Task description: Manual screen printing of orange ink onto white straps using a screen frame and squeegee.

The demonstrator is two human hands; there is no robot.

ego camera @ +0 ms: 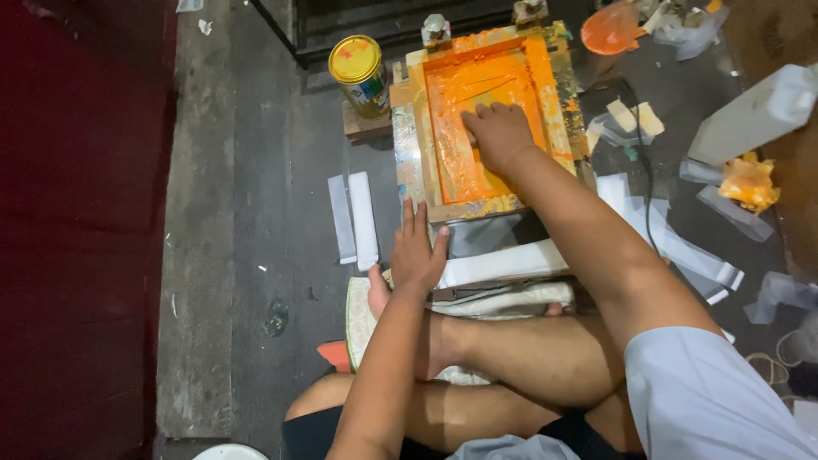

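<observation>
Nearest the camera, the person's crossed bare legs (511, 366) are filling the bottom of the view, and the lower edge is cutting off the knees along with a pale grey sleeve (707, 396) at the right. Just beyond the legs, a stack of white strips (503, 264) is lying on a patterned cloth (362, 319), most of which is hiding under the legs and a foot. The left hand (417, 251) is resting flat with its fingers spread and straight, holding nothing, its fingertips reaching toward the near edge of the printing frame (409, 145); whether the palm is pressing on the strips or on the cloth is hard to tell. Beside it, two more white strips (354, 219) are lying on the grey floor (256, 213). Farther out, the right hand (498, 132) is curling inside the frame, knuckles up, over the orange ink (452, 111) coating the screen; what it is gripping is hidden under the hand, so I cannot tell its hold. Left of the frame, a yellow-lidded can (358, 72) is standing on a small block. Far right, scraps of white paper, an orange-stained rag (750, 183) and a white bottle (754, 115) are lying about, the bottle running off the right edge.
</observation>
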